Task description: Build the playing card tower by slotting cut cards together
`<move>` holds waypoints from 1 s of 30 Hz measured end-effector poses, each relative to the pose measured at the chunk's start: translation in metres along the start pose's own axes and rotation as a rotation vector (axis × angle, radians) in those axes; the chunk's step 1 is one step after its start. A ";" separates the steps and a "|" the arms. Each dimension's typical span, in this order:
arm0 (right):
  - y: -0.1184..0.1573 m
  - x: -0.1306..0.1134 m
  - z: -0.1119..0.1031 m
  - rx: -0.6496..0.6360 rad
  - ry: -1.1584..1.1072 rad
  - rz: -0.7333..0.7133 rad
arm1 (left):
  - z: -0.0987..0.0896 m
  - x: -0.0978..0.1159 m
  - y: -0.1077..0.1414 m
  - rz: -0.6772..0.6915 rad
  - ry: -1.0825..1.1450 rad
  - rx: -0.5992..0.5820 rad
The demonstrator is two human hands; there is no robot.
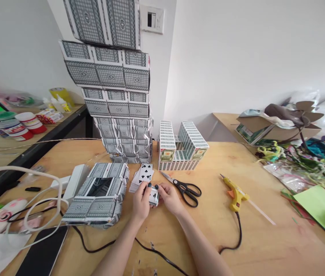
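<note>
Between the fingertips of both hands is a playing card [153, 197], its clubs face partly showing; its edges appear folded. My left hand [142, 199] pinches one side of it and my right hand [168, 195] the other. Just beyond lie loose playing cards [145, 173], the top one a clubs card. Black-handled scissors [183, 188] rest to the right of my hands. Left of them sits a flat structure of folded cards [96, 195] with a rectangular opening. Behind stands a tall stacked tower of card boxes [116, 103].
A U-shaped stack of card packs [182, 147] stands at the back. To the right lies a yellow glue gun [237, 194] with its cord on the table. A phone [43, 251], white cables and a power strip [76, 182] occupy the left. Craft scraps [308, 157] and green paper [323, 211] lie far right.
</note>
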State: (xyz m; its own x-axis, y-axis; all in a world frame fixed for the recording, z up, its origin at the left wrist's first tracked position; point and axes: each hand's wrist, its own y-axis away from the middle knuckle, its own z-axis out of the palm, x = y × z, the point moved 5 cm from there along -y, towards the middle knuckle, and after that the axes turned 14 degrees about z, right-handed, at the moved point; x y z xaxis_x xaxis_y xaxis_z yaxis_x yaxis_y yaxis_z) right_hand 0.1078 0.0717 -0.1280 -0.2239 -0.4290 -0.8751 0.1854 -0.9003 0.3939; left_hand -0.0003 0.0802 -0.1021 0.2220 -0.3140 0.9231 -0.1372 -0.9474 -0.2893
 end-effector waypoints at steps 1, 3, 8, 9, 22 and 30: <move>-0.001 0.000 -0.002 0.030 0.026 -0.021 | 0.000 0.000 -0.001 0.016 -0.017 0.000; -0.001 -0.001 -0.006 0.083 0.080 -0.078 | 0.000 0.000 -0.003 0.067 -0.087 0.001; 0.003 -0.009 -0.009 0.168 0.200 -0.196 | 0.000 0.005 -0.006 0.171 -0.275 -0.052; 0.004 -0.011 -0.009 0.177 0.214 -0.205 | -0.001 0.007 -0.006 0.187 -0.298 -0.062; 0.007 -0.011 -0.010 0.263 0.328 -0.219 | -0.002 0.010 -0.008 0.181 -0.280 -0.063; 0.006 -0.013 -0.010 0.172 0.207 -0.101 | -0.002 0.003 -0.009 0.137 -0.269 -0.088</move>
State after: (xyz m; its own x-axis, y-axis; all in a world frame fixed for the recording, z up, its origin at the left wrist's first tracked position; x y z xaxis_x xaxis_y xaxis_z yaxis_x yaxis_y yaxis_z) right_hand 0.1213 0.0730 -0.1169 -0.0300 -0.3279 -0.9442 0.0028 -0.9447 0.3280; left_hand 0.0000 0.0877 -0.0967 0.4411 -0.4548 0.7737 -0.2638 -0.8897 -0.3725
